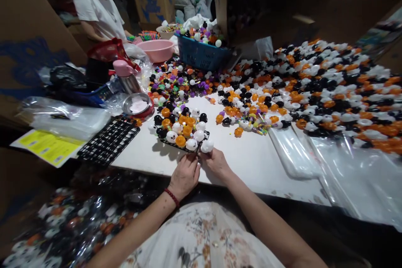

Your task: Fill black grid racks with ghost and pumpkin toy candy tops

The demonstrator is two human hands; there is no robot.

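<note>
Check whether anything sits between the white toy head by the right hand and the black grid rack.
Nothing visible does: the white toy head, at the right hand's fingers, is right beside the black grid rack's near right corner. Loose toys lie farther off.

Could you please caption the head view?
Two bare hands at a black plastic grid holding orange, white and black toy heads.

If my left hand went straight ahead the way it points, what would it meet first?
Your left hand would likely meet the near edge of the black rack, then the white heads on it; whether the fingers already touch is unclear.
</note>
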